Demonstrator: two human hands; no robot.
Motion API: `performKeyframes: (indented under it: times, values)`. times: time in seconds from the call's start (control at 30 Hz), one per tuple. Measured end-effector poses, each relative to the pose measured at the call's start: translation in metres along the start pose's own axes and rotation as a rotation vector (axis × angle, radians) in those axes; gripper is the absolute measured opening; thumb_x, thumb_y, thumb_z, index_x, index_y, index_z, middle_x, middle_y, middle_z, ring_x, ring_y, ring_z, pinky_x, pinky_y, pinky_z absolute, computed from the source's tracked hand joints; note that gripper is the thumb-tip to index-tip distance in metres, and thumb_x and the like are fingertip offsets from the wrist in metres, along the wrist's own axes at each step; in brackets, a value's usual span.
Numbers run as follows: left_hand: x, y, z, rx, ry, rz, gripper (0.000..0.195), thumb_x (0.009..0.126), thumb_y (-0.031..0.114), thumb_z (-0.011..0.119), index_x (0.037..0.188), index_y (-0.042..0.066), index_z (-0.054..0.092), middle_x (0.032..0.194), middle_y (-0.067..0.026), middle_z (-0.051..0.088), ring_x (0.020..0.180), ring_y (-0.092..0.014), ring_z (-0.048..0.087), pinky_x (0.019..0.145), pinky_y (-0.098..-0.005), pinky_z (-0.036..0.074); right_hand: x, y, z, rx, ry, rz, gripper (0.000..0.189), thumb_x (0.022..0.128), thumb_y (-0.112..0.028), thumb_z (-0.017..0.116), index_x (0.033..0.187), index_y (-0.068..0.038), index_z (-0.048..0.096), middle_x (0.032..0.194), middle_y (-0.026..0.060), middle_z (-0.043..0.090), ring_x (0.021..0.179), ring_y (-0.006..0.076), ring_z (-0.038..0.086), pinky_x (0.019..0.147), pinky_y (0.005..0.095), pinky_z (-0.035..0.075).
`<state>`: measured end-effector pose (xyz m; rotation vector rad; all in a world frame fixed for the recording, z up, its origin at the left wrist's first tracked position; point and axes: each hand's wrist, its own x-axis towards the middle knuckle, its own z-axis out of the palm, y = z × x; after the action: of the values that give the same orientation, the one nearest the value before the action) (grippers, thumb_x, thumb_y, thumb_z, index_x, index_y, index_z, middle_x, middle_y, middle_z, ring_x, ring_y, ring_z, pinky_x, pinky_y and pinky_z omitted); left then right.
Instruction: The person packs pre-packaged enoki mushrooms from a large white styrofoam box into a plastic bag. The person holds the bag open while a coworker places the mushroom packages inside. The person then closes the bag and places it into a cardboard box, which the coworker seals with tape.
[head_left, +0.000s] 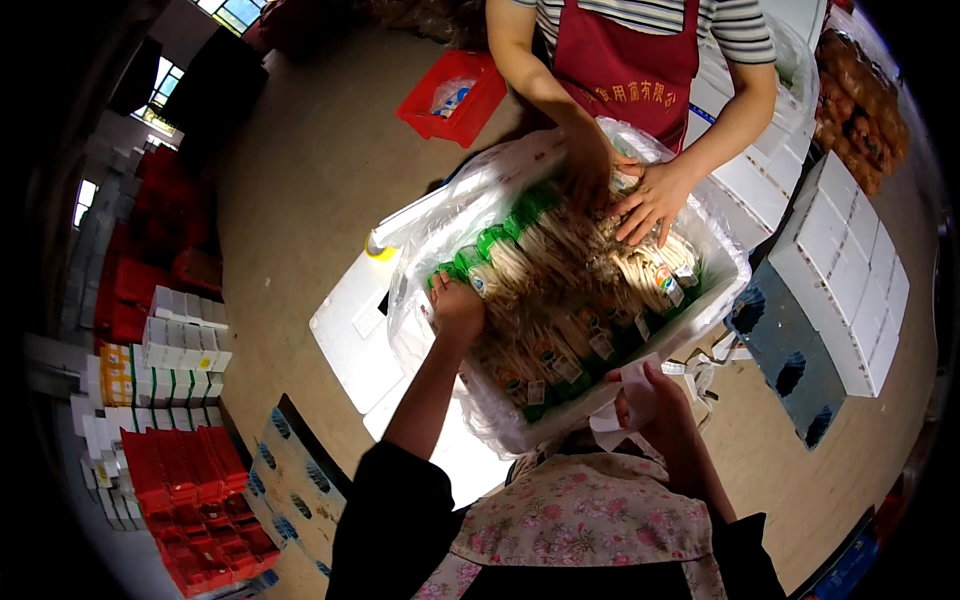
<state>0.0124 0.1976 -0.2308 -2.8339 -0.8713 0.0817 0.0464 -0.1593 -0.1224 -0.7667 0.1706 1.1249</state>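
Observation:
A white foam box (739, 279) lined with a clear plastic bag (491, 187) stands before me. Inside lie rows of packed long-stemmed mushrooms (511, 259) with green wrapping and small labels. My left hand (457, 306) reaches into the left end, its fingers on a green-wrapped pack (471, 259). Whether it grips that pack is hidden. At the near right rim, my right hand (661, 409) holds a folded strip of white paper (637, 394). Across the box, a co-worker's hand (656, 201) lies on the packs, and their other hand (592, 169) is partly in shadow.
Under the box is a white surface (352, 322). A red crate (454, 97) sits on the floor beyond. White foam boxes (840, 277) stand on a blue-grey pallet (784, 352) at right. Stacked red crates (184, 465) and another pallet (289, 480) are at left.

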Motion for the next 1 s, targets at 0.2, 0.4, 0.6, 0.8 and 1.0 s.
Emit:
performKeyframes:
  times: [0.2,0.4,0.6,0.8,1.0]
  values:
    - [0.034,0.009,-0.049,0.098,-0.482,-0.07,0.024,0.082,0.017,0.051,0.094,0.007,0.069,0.095,-0.0135,0.067,0.09,-0.029,0.064,0.077,-0.0414,0.051,-0.005,-0.007,-0.006,-0.493,0.138,-0.164,0.03,0.094,-0.023,0.048,0.109,0.003,0.055,0.074,0.0129,0.064,0.061,0.0207,0.063,0.053,0.03,0.051]
    - [-0.066,0.067,-0.168,-0.86,0.087,0.411,0.018,0.077,0.008,0.063,0.094,0.007,0.068,0.091,-0.009,0.067,0.085,-0.024,0.064,0.071,-0.0346,0.051,-0.006,-0.005,-0.001,-0.998,0.159,-0.633,0.014,0.09,-0.009,0.055,0.094,0.001,0.063,0.078,0.0095,0.064,0.071,0.0162,0.062,0.063,0.0277,0.048]
    - [-0.118,0.111,-0.197,-1.232,-0.072,0.626,0.016,0.072,0.005,0.071,0.087,0.004,0.067,0.084,-0.0094,0.066,0.076,-0.025,0.064,0.066,-0.0313,0.05,-0.017,-0.013,0.022,-1.026,-0.017,-0.657,0.01,0.09,-0.005,0.053,0.09,0.003,0.059,0.078,0.0103,0.063,0.07,0.0174,0.062,0.062,0.0286,0.048]
    - [-0.124,0.104,-0.178,-1.212,0.052,0.61,0.012,0.073,0.005,0.071,0.084,0.003,0.067,0.084,-0.01,0.065,0.074,-0.026,0.064,0.065,-0.0317,0.051,-0.022,-0.019,0.031,-0.837,-0.042,-0.299,0.014,0.091,-0.007,0.051,0.098,0.003,0.058,0.078,0.0094,0.063,0.069,0.0169,0.062,0.064,0.0292,0.05]
    - [-0.125,0.098,-0.167,-1.058,0.19,0.738,0.018,0.072,0.004,0.072,0.089,0.002,0.066,0.089,-0.0119,0.065,0.079,-0.026,0.064,0.068,-0.0335,0.052,-0.018,-0.014,0.027,-0.792,-0.032,-0.145,0.02,0.089,-0.004,0.049,0.106,0.001,0.057,0.079,0.0066,0.063,0.073,0.0149,0.061,0.067,0.0283,0.048]
